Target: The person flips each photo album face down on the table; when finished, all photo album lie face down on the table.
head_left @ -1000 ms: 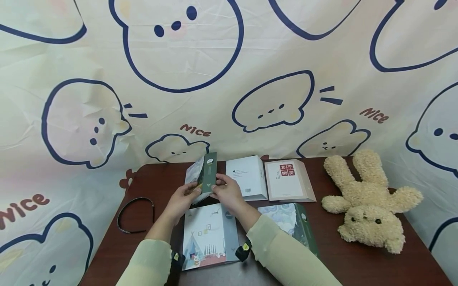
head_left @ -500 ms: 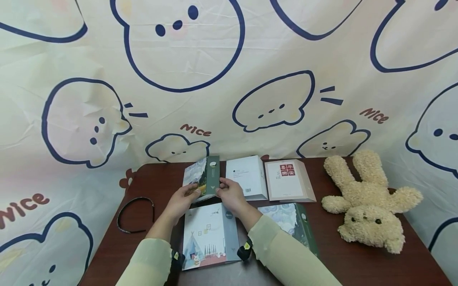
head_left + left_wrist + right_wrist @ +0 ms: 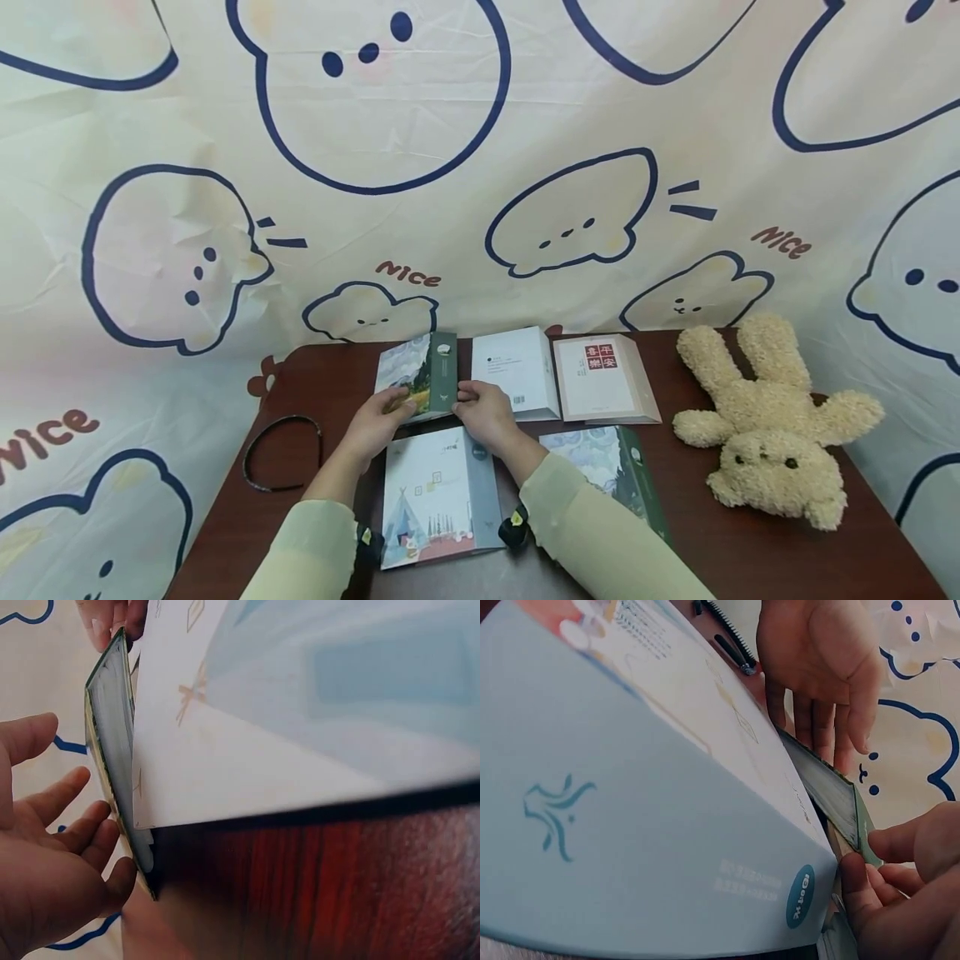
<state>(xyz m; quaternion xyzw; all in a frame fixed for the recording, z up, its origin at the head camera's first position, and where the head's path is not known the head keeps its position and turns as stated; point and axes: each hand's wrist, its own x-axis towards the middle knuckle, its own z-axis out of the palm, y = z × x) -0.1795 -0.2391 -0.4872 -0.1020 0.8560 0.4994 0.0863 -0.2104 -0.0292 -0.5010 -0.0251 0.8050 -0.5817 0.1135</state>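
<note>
A book (image 3: 408, 371) with a painted landscape cover and green spine lies at the back left of the table. Along its near left side is my left hand (image 3: 378, 421), its thumb apart from the loosely bent fingers (image 3: 96, 817), which rest at the cover's edge. At the spine's near corner, my right hand (image 3: 486, 410) pinches the book between thumb and fingers (image 3: 859, 881). Just in front of it, below both wrists, a pale book (image 3: 431, 500) with a tent drawing and blue spine lies flat. That pale book fills much of both wrist views.
Two white books, one with a barcode (image 3: 513, 375) and one with a red square print (image 3: 606, 379), lie right of the hands. Another green-spined book (image 3: 600, 462) is partly under the right sleeve. A black headband (image 3: 258, 450) sits left, a plush toy (image 3: 772, 425) right.
The landscape book has gone from tilted up to lying flat and shifted slightly left. My left fingers have loosened from its cover, while the right hand stays at the spine.
</note>
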